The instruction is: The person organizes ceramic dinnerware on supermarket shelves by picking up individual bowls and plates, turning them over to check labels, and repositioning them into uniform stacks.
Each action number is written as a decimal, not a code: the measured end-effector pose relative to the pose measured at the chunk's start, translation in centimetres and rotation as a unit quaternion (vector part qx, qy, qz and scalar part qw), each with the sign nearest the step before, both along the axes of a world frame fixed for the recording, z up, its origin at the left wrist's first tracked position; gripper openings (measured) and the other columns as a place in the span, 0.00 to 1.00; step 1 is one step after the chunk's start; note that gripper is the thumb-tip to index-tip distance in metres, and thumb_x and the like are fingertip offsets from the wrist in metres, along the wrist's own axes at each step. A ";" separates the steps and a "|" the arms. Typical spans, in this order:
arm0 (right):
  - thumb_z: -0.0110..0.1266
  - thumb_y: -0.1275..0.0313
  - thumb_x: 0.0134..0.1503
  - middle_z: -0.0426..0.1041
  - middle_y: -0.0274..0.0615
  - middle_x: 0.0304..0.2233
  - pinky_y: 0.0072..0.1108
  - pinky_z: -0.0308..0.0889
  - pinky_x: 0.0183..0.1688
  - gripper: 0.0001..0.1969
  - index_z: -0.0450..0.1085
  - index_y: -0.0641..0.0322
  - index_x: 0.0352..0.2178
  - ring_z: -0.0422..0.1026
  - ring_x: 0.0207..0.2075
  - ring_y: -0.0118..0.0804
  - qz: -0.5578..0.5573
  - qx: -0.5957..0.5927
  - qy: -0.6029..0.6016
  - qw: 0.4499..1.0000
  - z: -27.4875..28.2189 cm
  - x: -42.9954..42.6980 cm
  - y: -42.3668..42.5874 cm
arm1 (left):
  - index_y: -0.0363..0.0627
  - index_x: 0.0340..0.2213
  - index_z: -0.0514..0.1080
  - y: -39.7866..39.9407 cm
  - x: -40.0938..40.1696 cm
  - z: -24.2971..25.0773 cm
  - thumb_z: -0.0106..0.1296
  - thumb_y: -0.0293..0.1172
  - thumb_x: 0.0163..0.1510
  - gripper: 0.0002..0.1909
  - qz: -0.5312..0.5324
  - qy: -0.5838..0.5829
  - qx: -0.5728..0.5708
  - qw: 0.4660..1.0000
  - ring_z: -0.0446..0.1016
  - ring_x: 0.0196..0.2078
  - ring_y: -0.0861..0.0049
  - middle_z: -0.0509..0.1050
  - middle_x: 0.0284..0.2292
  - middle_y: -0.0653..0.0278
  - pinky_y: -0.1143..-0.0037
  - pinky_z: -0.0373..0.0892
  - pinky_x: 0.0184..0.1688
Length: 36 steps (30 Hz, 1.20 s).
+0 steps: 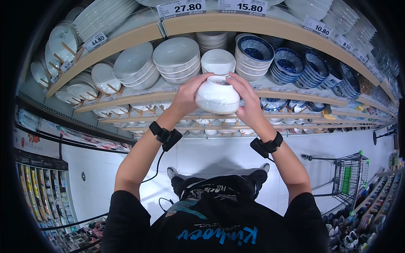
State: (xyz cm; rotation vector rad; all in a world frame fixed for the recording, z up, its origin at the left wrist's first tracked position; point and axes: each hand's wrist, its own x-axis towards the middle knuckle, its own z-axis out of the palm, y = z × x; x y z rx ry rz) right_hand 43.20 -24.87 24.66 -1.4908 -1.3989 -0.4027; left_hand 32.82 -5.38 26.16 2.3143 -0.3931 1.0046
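Observation:
A white ceramic bowl (217, 96) is held between both hands in front of the shelf, its foot ring facing up and its rim down. My left hand (189, 95) grips its left side and my right hand (246, 96) its right side, with fingertips near the foot. Just behind it on the shelf stands a stack of white bowls (218, 61). Larger white bowls (176, 55) are stacked to the left. To the right stands a stack topped by a blue-patterned bowl (255, 50), with more blue-and-white bowls (288, 64) beside it.
A wooden shelf edge with price tags (240, 25) runs above the bowls. Upright plates in wooden racks (106, 77) stand at the left. Lower shelves (288, 116) hold more dishes. A wire shopping cart (349, 177) stands on the floor at the right. Cables hang from both wristbands.

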 end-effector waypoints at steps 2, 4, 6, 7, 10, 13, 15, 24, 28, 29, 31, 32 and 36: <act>0.51 0.88 0.41 0.65 0.51 0.52 0.29 0.70 0.47 0.34 0.64 0.54 0.53 0.72 0.46 0.51 -0.002 -0.015 0.084 0.996 0.2 -1.0 0.3 | 0.37 0.49 0.68 0.3 -0.6 -0.5 0.60 0.21 0.42 0.29 0.011 0.068 -0.046 0.997 0.75 0.43 0.61 0.75 0.42 0.52 0.72 0.71 0.45; 0.42 0.89 0.47 0.66 0.52 0.51 0.25 0.73 0.41 0.34 0.60 0.56 0.58 0.74 0.43 0.46 -0.050 -0.010 0.065 0.997 0.0 -0.9 0.3 | 0.38 0.49 0.67 -0.1 -0.8 0.1 0.59 0.20 0.44 0.28 0.016 0.131 -0.092 0.987 0.75 0.45 0.63 0.74 0.45 0.53 0.74 0.70 0.46; 0.41 0.89 0.49 0.65 0.51 0.53 0.24 0.70 0.45 0.33 0.59 0.59 0.58 0.72 0.46 0.42 -0.024 -0.028 0.170 0.985 1.0 -1.7 -0.3 | 0.38 0.51 0.66 -1.0 -0.9 0.9 0.60 0.25 0.46 0.28 0.049 0.220 -0.175 0.958 0.74 0.46 0.62 0.73 0.46 0.51 0.73 0.69 0.48; 0.40 0.89 0.50 0.64 0.49 0.55 0.22 0.68 0.48 0.32 0.58 0.61 0.58 0.70 0.49 0.39 0.006 -0.047 0.271 0.961 1.5 -2.0 -0.5 | 0.38 0.51 0.66 -1.4 -0.9 0.9 0.60 0.25 0.46 0.28 0.047 0.219 -0.173 0.959 0.74 0.46 0.62 0.73 0.46 0.51 0.73 0.69 0.48; 0.37 0.86 0.54 0.68 0.51 0.50 0.21 0.71 0.41 0.28 0.56 0.63 0.58 0.72 0.43 0.36 -0.020 -0.090 0.348 0.933 1.2 -1.8 -0.9 | 0.43 0.57 0.56 -2.6 -0.8 2.4 0.64 0.41 0.44 0.43 0.051 0.217 -0.092 0.970 0.67 0.54 0.55 0.63 0.55 0.47 0.67 0.63 0.55; 0.38 0.84 0.53 0.68 0.52 0.45 0.20 0.72 0.28 0.28 0.54 0.64 0.58 0.73 0.36 0.34 -0.035 -0.071 0.411 0.908 1.7 -1.9 -1.0 | 0.46 0.59 0.54 -3.2 -1.0 3.4 0.66 0.44 0.40 0.48 0.053 0.070 0.156 0.984 0.61 0.57 0.50 0.54 0.60 0.47 0.62 0.61 0.57; 0.33 0.85 0.52 0.71 0.53 0.33 0.20 0.67 0.16 0.30 0.50 0.65 0.59 0.71 0.16 0.33 0.010 -0.031 0.500 0.865 1.5 -1.5 -0.6 | 0.48 0.59 0.55 -3.6 -1.0 4.1 0.67 0.46 0.37 0.50 0.029 0.106 0.172 0.979 0.57 0.59 0.47 0.48 0.62 0.46 0.59 0.58 0.59; 0.40 0.84 0.49 0.71 0.47 0.33 0.19 0.63 0.14 0.29 0.54 0.67 0.56 0.70 0.19 0.30 0.022 -0.100 0.531 0.841 3.4 -2.1 -0.2 | 0.57 0.59 0.56 -5.2 -0.3 5.1 0.67 0.42 0.31 0.52 0.078 0.102 0.254 0.959 0.56 0.56 0.40 0.53 0.57 0.44 0.55 0.60 0.56; 0.48 0.72 0.57 0.70 0.46 0.35 0.18 0.67 0.20 0.26 0.53 0.66 0.56 0.72 0.25 0.29 0.091 -0.164 0.514 0.837 4.0 -1.6 -1.4 | 0.57 0.59 0.55 -3.5 1.0 5.6 0.65 0.41 0.32 0.51 0.051 0.142 0.215 0.965 0.56 0.56 0.41 0.55 0.55 0.45 0.55 0.59 0.56; 0.50 0.66 0.60 0.69 0.46 0.37 0.18 0.69 0.23 0.28 0.52 0.65 0.57 0.73 0.28 0.29 0.133 -0.148 0.519 0.831 4.2 -1.6 -1.6 | 0.56 0.59 0.55 -2.7 1.5 5.8 0.65 0.41 0.32 0.51 0.044 0.141 0.187 0.971 0.56 0.56 0.41 0.55 0.55 0.45 0.55 0.58 0.57; 0.53 0.56 0.59 0.68 0.50 0.43 0.17 0.70 0.24 0.37 0.47 0.67 0.60 0.72 0.30 0.29 0.142 -0.118 0.522 0.833 2.6 -0.9 -2.4 | 0.55 0.60 0.55 -1.6 3.0 6.6 0.64 0.44 0.33 0.51 0.035 0.170 0.136 0.975 0.56 0.56 0.41 0.55 0.55 0.44 0.56 0.57 0.58; 0.52 0.56 0.59 0.67 0.51 0.45 0.18 0.70 0.26 0.36 0.48 0.66 0.60 0.73 0.31 0.30 0.119 -0.105 0.529 0.833 1.8 -0.7 -2.7 | 0.54 0.60 0.54 -0.7 3.8 6.9 0.64 0.46 0.34 0.51 0.057 0.183 0.155 0.969 0.57 0.57 0.43 0.56 0.56 0.44 0.58 0.56 0.59; 0.53 0.63 0.59 0.66 0.49 0.47 0.19 0.71 0.29 0.28 0.54 0.65 0.56 0.73 0.32 0.30 0.045 -0.084 0.523 0.847 -1.8 0.5 -3.3 | 0.48 0.61 0.54 2.3 6.9 7.5 0.61 0.53 0.36 0.52 0.057 0.257 0.147 0.953 0.57 0.59 0.50 0.57 0.57 0.43 0.62 0.54 0.62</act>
